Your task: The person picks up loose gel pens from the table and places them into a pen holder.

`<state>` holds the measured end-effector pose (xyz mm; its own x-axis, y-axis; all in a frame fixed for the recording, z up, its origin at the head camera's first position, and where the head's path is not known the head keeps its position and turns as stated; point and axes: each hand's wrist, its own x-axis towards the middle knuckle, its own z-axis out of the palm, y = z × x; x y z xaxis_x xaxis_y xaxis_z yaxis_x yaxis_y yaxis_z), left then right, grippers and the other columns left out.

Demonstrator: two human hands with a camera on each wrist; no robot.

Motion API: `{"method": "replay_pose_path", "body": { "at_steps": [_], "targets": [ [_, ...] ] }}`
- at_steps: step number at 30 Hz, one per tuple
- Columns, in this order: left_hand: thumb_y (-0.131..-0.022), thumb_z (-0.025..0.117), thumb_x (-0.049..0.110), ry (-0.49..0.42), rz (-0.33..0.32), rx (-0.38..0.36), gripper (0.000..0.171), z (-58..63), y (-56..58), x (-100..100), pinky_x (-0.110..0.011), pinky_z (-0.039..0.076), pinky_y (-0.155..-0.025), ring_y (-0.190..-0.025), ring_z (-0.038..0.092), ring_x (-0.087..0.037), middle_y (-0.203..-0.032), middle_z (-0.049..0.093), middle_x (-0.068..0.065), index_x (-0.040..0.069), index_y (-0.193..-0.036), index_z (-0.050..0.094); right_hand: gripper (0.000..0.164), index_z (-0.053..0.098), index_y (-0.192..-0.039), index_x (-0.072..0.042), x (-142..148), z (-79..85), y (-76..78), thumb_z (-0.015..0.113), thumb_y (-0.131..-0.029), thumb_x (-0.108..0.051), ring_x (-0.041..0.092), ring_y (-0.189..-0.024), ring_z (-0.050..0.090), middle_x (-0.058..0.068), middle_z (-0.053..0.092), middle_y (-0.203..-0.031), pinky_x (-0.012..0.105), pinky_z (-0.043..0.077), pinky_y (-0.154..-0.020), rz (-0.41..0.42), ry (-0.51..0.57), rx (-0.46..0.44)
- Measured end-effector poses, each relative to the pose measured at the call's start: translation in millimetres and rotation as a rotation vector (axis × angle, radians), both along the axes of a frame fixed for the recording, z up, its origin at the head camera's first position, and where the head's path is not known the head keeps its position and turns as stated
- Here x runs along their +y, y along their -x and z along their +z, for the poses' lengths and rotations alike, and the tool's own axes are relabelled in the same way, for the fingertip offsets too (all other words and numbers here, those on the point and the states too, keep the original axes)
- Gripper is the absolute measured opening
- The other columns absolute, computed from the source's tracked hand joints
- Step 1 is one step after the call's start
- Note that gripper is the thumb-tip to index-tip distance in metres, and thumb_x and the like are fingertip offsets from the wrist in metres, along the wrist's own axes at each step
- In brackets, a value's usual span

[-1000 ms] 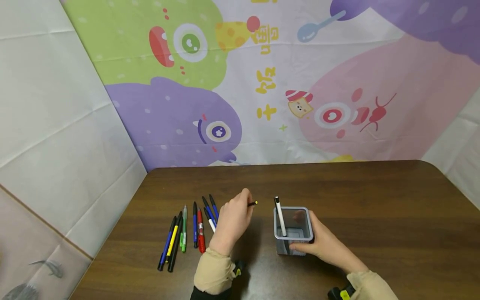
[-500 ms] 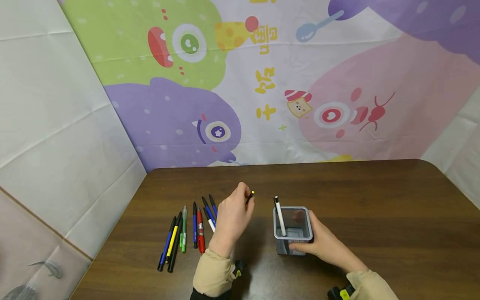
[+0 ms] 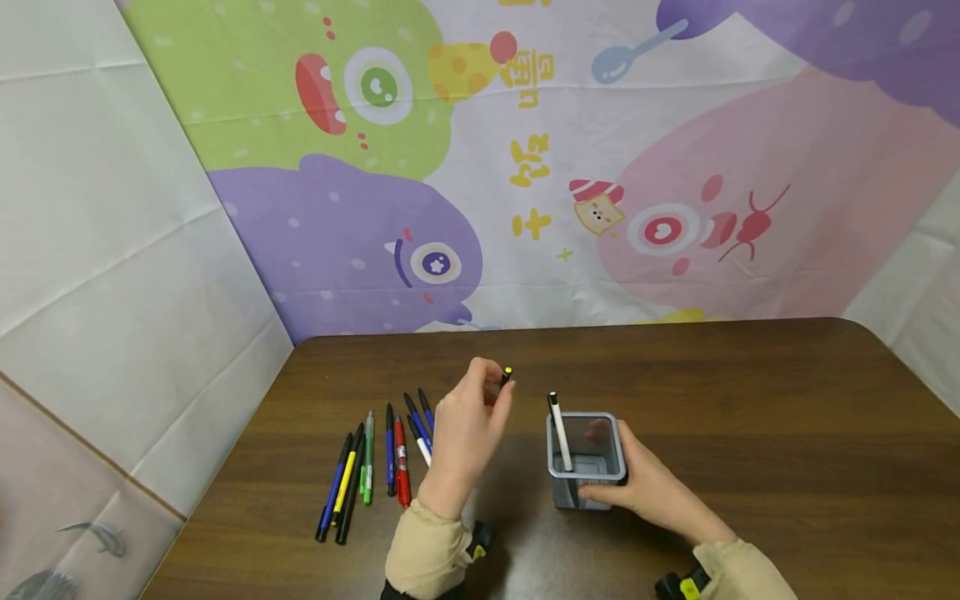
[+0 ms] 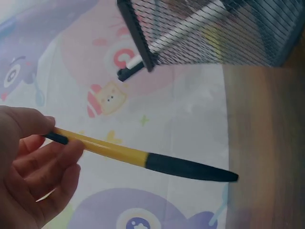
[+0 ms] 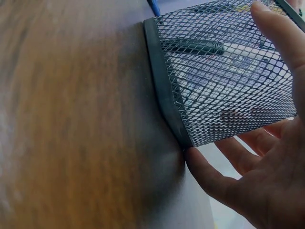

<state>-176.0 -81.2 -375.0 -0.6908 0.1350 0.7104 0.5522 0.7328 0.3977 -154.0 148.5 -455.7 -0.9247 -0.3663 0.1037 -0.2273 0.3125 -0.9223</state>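
Note:
Left of the pen holder, my left hand (image 3: 467,429) is raised over the table and pinches a yellow pen (image 4: 119,151) by its clip end. The pen's black tapered grip (image 4: 190,169) points away from the fingers in the left wrist view. My right hand (image 3: 652,487) grips the square mesh pen holder (image 3: 600,477) from its right side, thumb across the front. Inside leans a white pen with black ends (image 3: 560,433), its top above the rim. The holder's mesh wall (image 5: 228,86) fills much of the right wrist view.
On the brown table (image 3: 765,400), several pens lie left of my left hand: a blue pen (image 3: 333,492), a yellow one (image 3: 344,482), a green one (image 3: 367,462), a red one (image 3: 402,467) and others. A cartoon-printed cloth (image 3: 525,275) hangs behind the table.
My left hand has risen slightly and turned, and the pen in its fingers has swung from nearly level to more upright. The right hand and the pen holder have stayed put.

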Motion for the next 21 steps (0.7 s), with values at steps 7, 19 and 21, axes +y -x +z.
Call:
{"method": "replay_pose_path", "body": {
  "at_steps": [7,19,21],
  "targets": [
    [-0.086,0.062,0.02,-0.118,-0.061,0.013,0.018,8.1,-5.9,2.8,-0.021,0.048,-0.052,-0.058,0.055,-0.005,-0.072,0.06,-0.001,0.007,-0.091,0.051,0.081,0.028,-0.132,-0.008,0.1,-0.6,0.1,0.077,-0.07,-0.027,0.027,-0.102,0.055,0.02,0.046,-0.127,0.032,0.049,-0.077,-0.003,-0.001,0.01],
    [-0.084,0.064,0.019,-0.286,-0.12,0.088,0.016,11.6,-7.8,4.3,-0.025,0.044,-0.049,-0.067,0.057,-0.008,-0.074,0.063,0.0,0.008,-0.09,0.054,0.081,0.028,-0.132,-0.008,-0.1,-0.3,-0.1,0.076,-0.07,-0.029,0.027,-0.101,0.055,0.019,0.046,-0.127,0.032,0.049,-0.077,-0.004,-0.01,0.004],
    [-0.084,0.064,0.018,-0.302,-0.12,0.107,0.015,11.4,-7.4,4.2,-0.027,0.046,-0.051,-0.068,0.058,-0.008,-0.074,0.063,0.0,0.009,-0.089,0.054,0.082,0.028,-0.133,-0.008,-0.3,-0.2,-0.2,0.077,-0.07,-0.029,0.027,-0.101,0.055,0.019,0.046,-0.127,0.033,0.049,-0.077,-0.005,-0.011,0.002]
  ]
}}
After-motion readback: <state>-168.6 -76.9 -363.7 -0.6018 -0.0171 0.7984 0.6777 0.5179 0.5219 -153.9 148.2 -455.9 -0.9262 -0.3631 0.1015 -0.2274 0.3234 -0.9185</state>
